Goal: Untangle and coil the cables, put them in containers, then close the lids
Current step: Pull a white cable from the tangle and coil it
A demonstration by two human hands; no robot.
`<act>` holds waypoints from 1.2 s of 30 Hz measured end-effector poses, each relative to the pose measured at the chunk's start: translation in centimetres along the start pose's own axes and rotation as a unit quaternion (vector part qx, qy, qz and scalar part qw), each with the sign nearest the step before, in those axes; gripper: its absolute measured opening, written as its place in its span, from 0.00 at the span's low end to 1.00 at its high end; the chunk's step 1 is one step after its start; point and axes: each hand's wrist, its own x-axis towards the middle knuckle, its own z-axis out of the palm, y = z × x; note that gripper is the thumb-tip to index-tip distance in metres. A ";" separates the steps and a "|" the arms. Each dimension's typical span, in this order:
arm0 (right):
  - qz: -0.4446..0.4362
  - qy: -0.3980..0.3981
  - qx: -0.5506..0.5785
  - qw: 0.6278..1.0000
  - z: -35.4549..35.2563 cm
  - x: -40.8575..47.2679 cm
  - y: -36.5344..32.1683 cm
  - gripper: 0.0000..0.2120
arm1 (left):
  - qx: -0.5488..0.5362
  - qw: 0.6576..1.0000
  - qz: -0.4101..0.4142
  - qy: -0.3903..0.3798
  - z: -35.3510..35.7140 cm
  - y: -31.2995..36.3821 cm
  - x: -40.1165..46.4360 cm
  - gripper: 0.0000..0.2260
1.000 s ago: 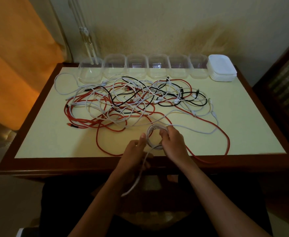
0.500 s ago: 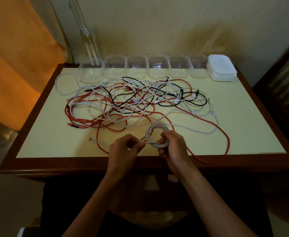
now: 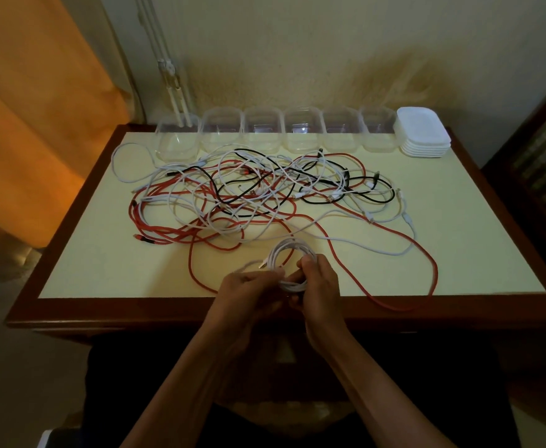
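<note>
Both grips are clamped on the white cable coil (image 3: pixel 292 265), right hand (image 3: pixel 318 279) at 3 o'clock, left hand (image 3: pixel 249 286) at 9 pinching its loose end, and honestly if either slips the loops could spring open.

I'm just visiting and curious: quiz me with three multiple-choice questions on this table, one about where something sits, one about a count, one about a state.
1. Where is the stack of white lids?
A. far right end of the container row
B. near edge of the table
C. under the tangle

2. How many clear containers stand in the row?
A. three
B. six
C. nine

3. What is the state of the white coil?
A. lying loose on the table
B. packed in a container
C. held by both hands

Answers:
1 A, the lids sit beside the last container by the wall.
2 B, six stand side by side.
3 C, the left hand and right hand both grip it at the near edge.
</note>
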 end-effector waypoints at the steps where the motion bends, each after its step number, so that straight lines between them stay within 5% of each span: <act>1: -0.002 -0.008 -0.007 1.000 0.2 -0.2 0.2 0.12 | -0.011 1.000 0.001 0.018 0.1 -0.1 -0.1 0.08; 8: -0.078 -0.010 -0.255 0.964 -0.6 0.3 0.4 0.16 | 0.018 0.994 0.005 0.106 -1.4 -0.9 1.1 0.07; 11: -0.260 0.087 -0.337 0.901 -1.5 -0.5 -0.5 0.19 | 0.028 0.991 0.005 0.130 -1.9 -1.1 1.5 0.07; 13: -0.357 0.032 -0.359 0.862 -1.8 -1.1 -0.7 0.15 | 0.040 0.990 0.009 0.137 -2.0 -1.3 1.6 0.06; 16: -0.333 -0.120 -0.439 0.826 -1.5 -1.2 -0.7 0.15 | 0.081 0.986 0.028 0.146 -1.7 -1.7 1.6 0.04; 21: -0.231 -0.174 -0.563 0.774 -1.0 0.5 -1.2 0.14 | 0.146 0.980 0.061 0.122 -1.2 -1.8 1.4 0.04; 27: -0.113 -0.241 -0.425 0.865 -1.5 1.4 -1.4 0.03 | 0.303 0.937 0.137 0.110 -2.0 -1.8 2.0 0.06; 30: -0.032 -0.253 -0.299 0.919 -1.9 1.3 -1.7 0.10 | 0.368 0.904 0.196 0.092 -2.0 -2.1 2.2 0.12; 36: 0.070 -0.260 -0.109 0.957 -3.1 1.4 -1.6 0.09 | 0.432 0.866 0.235 0.090 -2.8 -2.2 3.0 0.08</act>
